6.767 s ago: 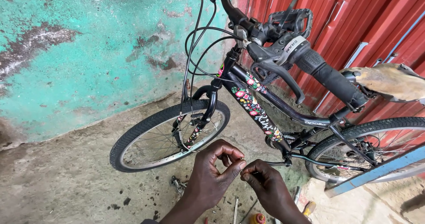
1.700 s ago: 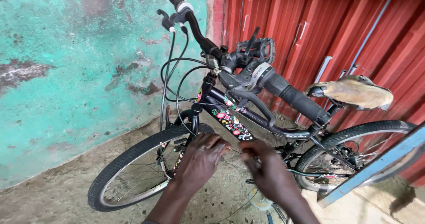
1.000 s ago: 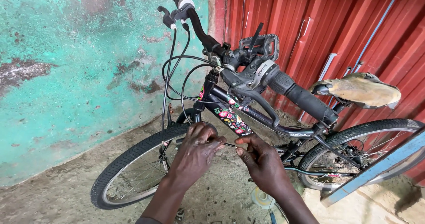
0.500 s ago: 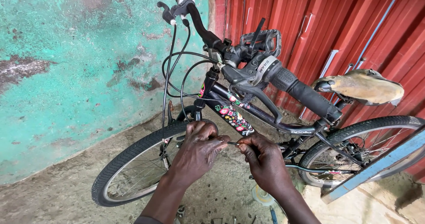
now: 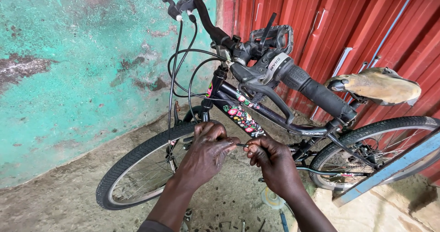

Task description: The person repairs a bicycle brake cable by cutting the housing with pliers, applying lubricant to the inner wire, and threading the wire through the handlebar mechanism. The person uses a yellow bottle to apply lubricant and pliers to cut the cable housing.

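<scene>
A black bicycle [image 5: 275, 117] with flower stickers on its frame leans against a red metal wall. Just above its front wheel [image 5: 142, 168], both my hands meet in front of the frame. My left hand [image 5: 206, 152] pinches one end of a thin dark cable piece [image 5: 241, 145]. My right hand [image 5: 272, 161] pinches the other end, fingers closed tight. Black brake cables [image 5: 176, 71] loop down from the handlebar [image 5: 256, 60] toward my hands. The worn tan saddle [image 5: 378, 85] sits at the right.
A peeling turquoise wall [image 5: 82, 62] stands at the left, corrugated red panels [image 5: 348, 21] behind the bike. The rear wheel [image 5: 380, 149] is at the right, beside a blue bar [image 5: 389, 168]. Small tools and bits [image 5: 270, 200] lie on the dirt floor under my wrists.
My hands rose from low beside the wheel to in front of the frame and closed on the thin cable piece. The view has shifted slightly closer to the bike.
</scene>
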